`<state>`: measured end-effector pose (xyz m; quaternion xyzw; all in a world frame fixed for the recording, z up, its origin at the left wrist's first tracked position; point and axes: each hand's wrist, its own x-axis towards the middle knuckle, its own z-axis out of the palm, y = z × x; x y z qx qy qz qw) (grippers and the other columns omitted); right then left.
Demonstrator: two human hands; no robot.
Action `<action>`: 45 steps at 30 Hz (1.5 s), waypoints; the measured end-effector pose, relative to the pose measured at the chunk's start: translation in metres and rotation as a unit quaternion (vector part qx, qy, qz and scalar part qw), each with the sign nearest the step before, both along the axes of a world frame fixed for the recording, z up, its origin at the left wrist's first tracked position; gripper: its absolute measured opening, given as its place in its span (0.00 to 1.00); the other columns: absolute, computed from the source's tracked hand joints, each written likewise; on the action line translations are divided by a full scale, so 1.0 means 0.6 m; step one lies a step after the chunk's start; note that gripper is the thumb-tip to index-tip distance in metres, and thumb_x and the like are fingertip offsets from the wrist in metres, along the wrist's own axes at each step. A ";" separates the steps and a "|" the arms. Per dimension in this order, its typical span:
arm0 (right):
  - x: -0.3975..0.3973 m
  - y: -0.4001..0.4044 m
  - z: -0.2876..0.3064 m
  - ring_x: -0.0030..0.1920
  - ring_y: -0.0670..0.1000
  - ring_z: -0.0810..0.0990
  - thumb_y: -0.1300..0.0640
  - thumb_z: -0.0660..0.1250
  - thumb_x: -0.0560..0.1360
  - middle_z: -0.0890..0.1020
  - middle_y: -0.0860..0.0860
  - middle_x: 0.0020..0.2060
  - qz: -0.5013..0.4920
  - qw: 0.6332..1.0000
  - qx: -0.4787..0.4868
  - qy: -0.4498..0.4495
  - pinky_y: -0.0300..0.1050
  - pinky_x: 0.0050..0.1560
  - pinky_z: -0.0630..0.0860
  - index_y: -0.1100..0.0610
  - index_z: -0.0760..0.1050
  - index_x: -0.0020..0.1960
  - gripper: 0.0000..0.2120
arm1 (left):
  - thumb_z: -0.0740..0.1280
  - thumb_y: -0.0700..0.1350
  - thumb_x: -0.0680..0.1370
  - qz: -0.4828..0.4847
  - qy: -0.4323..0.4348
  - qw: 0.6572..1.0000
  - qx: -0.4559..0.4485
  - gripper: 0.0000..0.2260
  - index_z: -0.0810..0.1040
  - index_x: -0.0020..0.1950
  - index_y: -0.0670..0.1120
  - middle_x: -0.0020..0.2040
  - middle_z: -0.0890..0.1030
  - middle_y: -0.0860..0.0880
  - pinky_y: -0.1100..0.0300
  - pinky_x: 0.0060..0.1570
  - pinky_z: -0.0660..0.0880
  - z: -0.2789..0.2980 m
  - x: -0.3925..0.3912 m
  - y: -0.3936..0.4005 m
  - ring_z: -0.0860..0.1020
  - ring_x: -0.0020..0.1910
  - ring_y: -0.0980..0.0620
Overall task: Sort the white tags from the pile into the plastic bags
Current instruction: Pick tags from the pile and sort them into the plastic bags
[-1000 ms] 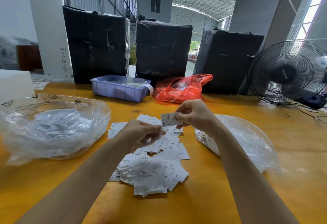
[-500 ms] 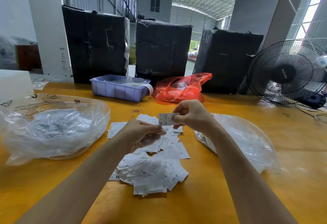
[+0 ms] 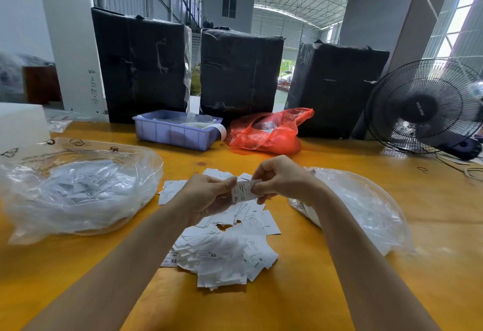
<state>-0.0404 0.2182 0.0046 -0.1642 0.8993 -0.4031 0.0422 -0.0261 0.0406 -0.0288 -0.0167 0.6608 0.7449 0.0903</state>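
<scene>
White and printed "XL", a single tag point(image 3: 244, 191) is pinched between both hands above the pile of tags point(image 3: 224, 249): the right hand point(image 3: 281, 180) grips its right edge between thumb and fingers, and the left hand point(image 3: 209, 195) pinches its left edge with curled fingers. Directly under the hands the pile spreads loose on the yellow table point(image 3: 339, 291), several pieces marked "XS". Left of the pile lies a clear plastic bag point(image 3: 78, 189) holding many tags; right of the pile lies a second clear bag point(image 3: 366, 208), flatter. Beyond the pile stand a lilac tray point(image 3: 175, 132) and a red plastic bag point(image 3: 269, 132), with three black-wrapped bales point(image 3: 240, 72) behind them. Far right of the pile sits a black fan point(image 3: 423, 108).
</scene>
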 end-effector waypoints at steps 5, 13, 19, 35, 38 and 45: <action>0.006 -0.005 0.005 0.34 0.45 0.81 0.63 0.70 0.74 0.83 0.55 0.41 0.015 1.000 0.010 -0.018 0.44 0.45 0.81 0.60 0.80 0.49 0.04 | 0.68 0.47 0.75 -0.004 0.014 0.999 -0.042 0.12 0.80 0.42 0.38 0.40 0.83 0.41 0.63 0.34 0.79 -0.004 -0.001 0.002 0.82 0.36 0.51; 0.003 -0.006 0.002 0.36 0.46 0.80 0.64 0.69 0.74 0.81 0.55 0.42 -0.004 1.000 -0.007 -0.028 0.32 0.34 0.76 0.61 0.77 0.59 0.14 | 0.68 0.47 0.76 0.001 0.018 0.998 -0.059 0.11 0.81 0.44 0.39 0.40 0.83 0.42 0.64 0.31 0.77 -0.007 0.000 0.007 0.81 0.37 0.51; 0.003 -0.023 -0.016 0.36 0.46 0.77 0.63 0.66 0.76 0.79 0.55 0.42 0.021 0.994 -0.077 -0.071 0.34 0.39 0.77 0.60 0.78 0.61 0.13 | 0.69 0.42 0.76 0.059 0.016 0.998 -0.031 0.09 0.79 0.48 0.35 0.40 0.81 0.41 0.61 0.30 0.77 -0.015 -0.002 0.012 0.80 0.37 0.50; -0.001 -0.043 -0.037 0.33 0.46 0.81 0.66 0.71 0.72 0.83 0.51 0.33 0.017 0.974 -0.202 -0.104 0.36 0.37 0.77 0.61 0.81 0.52 0.09 | 0.69 0.48 0.76 0.144 -0.033 0.989 0.010 0.10 0.77 0.50 0.42 0.38 0.79 0.44 0.57 0.36 0.71 -0.019 -0.010 0.012 0.76 0.38 0.49; -0.005 -0.037 -0.039 0.33 0.46 0.81 0.66 0.71 0.71 0.83 0.52 0.32 -0.027 0.964 -0.237 -0.115 0.38 0.37 0.76 0.60 0.81 0.44 0.03 | 0.69 0.51 0.76 0.099 -0.043 0.994 -0.005 0.12 0.79 0.51 0.43 0.39 0.80 0.45 0.58 0.36 0.71 -0.015 -0.007 0.007 0.76 0.39 0.49; -0.011 -0.021 -0.037 0.31 0.47 0.82 0.66 0.71 0.72 0.83 0.54 0.32 -0.112 0.949 -0.275 -0.102 0.39 0.36 0.77 0.61 0.79 0.44 0.02 | 0.72 0.43 0.73 0.002 -0.046 0.998 -0.046 0.07 0.80 0.45 0.39 0.33 0.83 0.45 0.65 0.28 0.76 -0.019 -0.016 -0.019 0.80 0.30 0.52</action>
